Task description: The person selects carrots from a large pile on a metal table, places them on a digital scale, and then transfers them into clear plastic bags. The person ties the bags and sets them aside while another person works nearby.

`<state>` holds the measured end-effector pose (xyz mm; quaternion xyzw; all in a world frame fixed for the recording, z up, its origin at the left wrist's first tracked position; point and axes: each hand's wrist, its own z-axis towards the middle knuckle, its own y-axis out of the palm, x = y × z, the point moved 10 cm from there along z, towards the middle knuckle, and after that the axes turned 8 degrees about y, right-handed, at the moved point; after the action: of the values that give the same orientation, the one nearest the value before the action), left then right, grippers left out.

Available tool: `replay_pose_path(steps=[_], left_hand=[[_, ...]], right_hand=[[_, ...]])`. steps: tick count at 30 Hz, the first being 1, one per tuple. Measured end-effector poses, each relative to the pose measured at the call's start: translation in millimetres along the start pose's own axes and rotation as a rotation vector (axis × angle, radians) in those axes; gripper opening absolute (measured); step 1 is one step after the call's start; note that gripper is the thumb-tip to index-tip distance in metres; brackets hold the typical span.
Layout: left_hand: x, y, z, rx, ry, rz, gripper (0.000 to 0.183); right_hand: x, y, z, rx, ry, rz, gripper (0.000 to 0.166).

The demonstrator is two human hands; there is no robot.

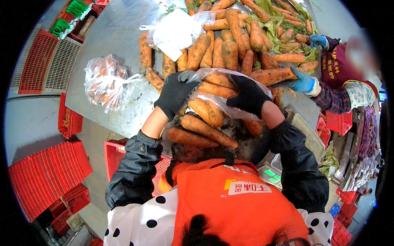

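In black gloves, my left hand [177, 94] and my right hand [250, 96] grip opposite sides of a clear plastic bag [237, 111], with several carrots [215, 89] in it. Two loose carrots [201, 130] lie on the metal table [135, 118] just in front of my orange apron. Beyond my hands is a large heap of soil-marked carrots [231, 52], with a stack of white plastic bags [177, 30] on its left part. A knotted clear bag of carrots [106, 81] rests on the table to the left.
At the right, a co-worker in blue gloves [303, 80] touches a carrot of the heap. Wilted leaves [275, 26] lie among the carrots. A red crate [115, 155] stands below the near table edge, stacked red crates [50, 175] at the lower left, and a scale [271, 175] by my right arm.
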<state>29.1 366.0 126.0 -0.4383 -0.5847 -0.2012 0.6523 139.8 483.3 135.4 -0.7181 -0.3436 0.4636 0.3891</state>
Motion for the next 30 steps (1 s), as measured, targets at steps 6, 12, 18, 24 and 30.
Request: replay_pose_path(steps=[6,12,18,24,30], left_hand=[[-11.3,-14.0,-6.3,0.169,-0.076,-0.419,0.015],[-17.9,12.0,-18.5,0.182,-0.25,-0.87,0.02],[10.9,12.8,-16.4,0.068,0.089,-0.896,0.021],[-6.6,3.3,-28.9,0.256,-0.12,-1.03,0.017],[28.4,22.9,-33.8,0.045,-0.232,-1.262,0.019]], right_hand=[[18.3,14.6,-3.6,0.237,-0.02,-0.098,0.065],[25.7,10.6,-56.6,0.265,0.078,0.003,0.065],[26.5,-3.9,-102.0,0.497,0.028,-0.18,0.054],[61.1,-62.7,-150.9,0.822,0.292,0.066,0.051],[123.8,6.2,-137.0,0.587,0.43,-0.259,0.05]])
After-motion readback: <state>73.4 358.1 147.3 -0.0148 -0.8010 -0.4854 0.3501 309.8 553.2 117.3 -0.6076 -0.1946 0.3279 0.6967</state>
